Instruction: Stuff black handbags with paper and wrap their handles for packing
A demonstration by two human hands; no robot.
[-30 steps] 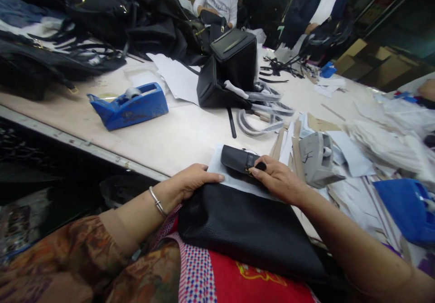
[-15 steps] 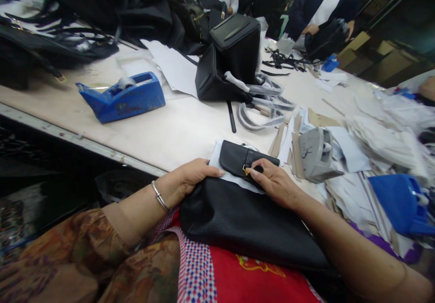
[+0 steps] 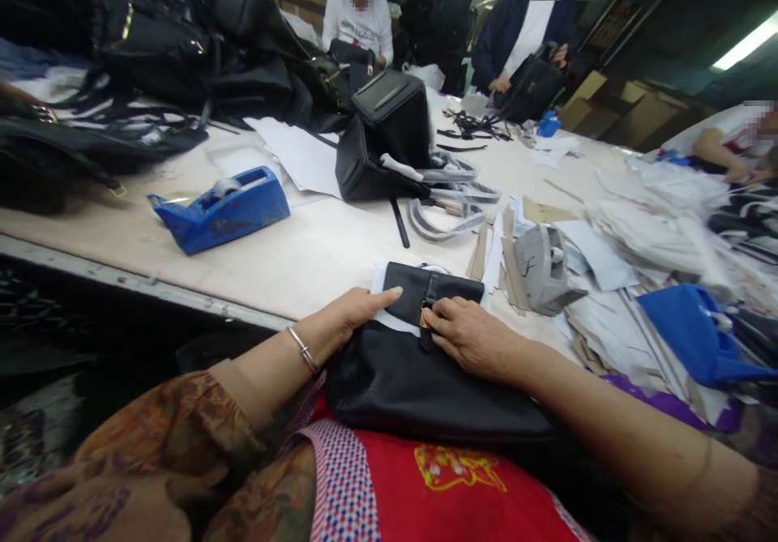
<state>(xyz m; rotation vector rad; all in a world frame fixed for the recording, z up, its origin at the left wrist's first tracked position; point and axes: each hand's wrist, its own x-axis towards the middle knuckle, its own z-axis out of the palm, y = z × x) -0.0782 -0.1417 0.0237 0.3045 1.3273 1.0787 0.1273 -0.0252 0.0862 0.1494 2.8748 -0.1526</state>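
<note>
A black leather bag (image 3: pixel 425 392) rests at the table's front edge, partly over a red apron. Its black flap (image 3: pixel 404 287) lies over white paper, with a strap and a gold buckle (image 3: pixel 424 313) at the middle. My left hand (image 3: pixel 356 311) grips the bag's left upper corner, thumb on top near the flap's edge and the other fingers hidden beneath. My right hand (image 3: pixel 474 335) has its fingers bent and pressed together at the buckle and strap, whose end hangs below the flap.
A blue tape dispenser (image 3: pixel 228 206) stands at the left. Finished-looking black bags (image 3: pixel 395 121) stand beyond. To the right are a grey dispenser (image 3: pixel 544 271), another blue one (image 3: pixel 686 327) and papers. Several people are around the table.
The view has tilted upward. My right hand has moved from pinching the strap's end to lying over the strap and buckle, and the strap end now hangs down over the bag.
</note>
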